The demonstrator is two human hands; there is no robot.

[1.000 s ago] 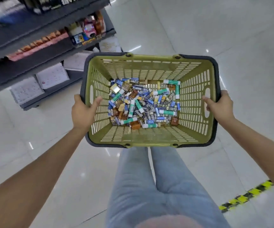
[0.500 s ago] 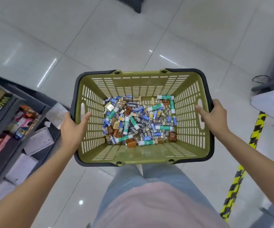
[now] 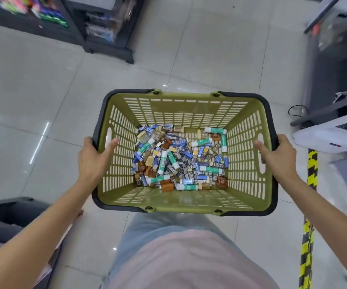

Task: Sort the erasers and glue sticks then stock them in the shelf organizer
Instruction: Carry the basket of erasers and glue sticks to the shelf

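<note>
Head view, basket: I've got the olive-green slotted basket point(image 3: 184, 202) out in front of me at centre frame, black rim all round, carried level above the pale tiled floor point(image 3: 43, 97).
Left hand: my left hand point(image 3: 94, 161) grips the basket's left rim at centre left, thumb laid flat down the inside wall, fingers wrapped over the outer edge and hidden from me.
Right hand: my right hand point(image 3: 278, 159) grips the right rim at centre right, thumb pointing inward along the inner wall beside the handle slot, fingers curled round the outside.
Erasers: the erasers point(image 3: 191, 163) lie in a jumbled heap on the basket bottom, middle of the frame, small blue, grey, cream and brown wrapped blocks, all touching and overlapping.
Glue sticks: the glue sticks point(image 3: 163, 161), white tubes with green labels, are scattered through the same heap at every angle, some on top, one along the far edge, one along the near edge.
Shelving: dark shelving point(image 3: 97, 28) with blurred colourful stock sits at upper left, well apart from the basket.
Floor tape: a yellow-and-black striped tape point(image 3: 309, 205) runs down the right side of the frame under my right forearm.
Right edge: a grey counter point(image 3: 335, 69) and a white object, too blurred to name, at upper right.
Me: pink top and light jeans at bottom centre.
</note>
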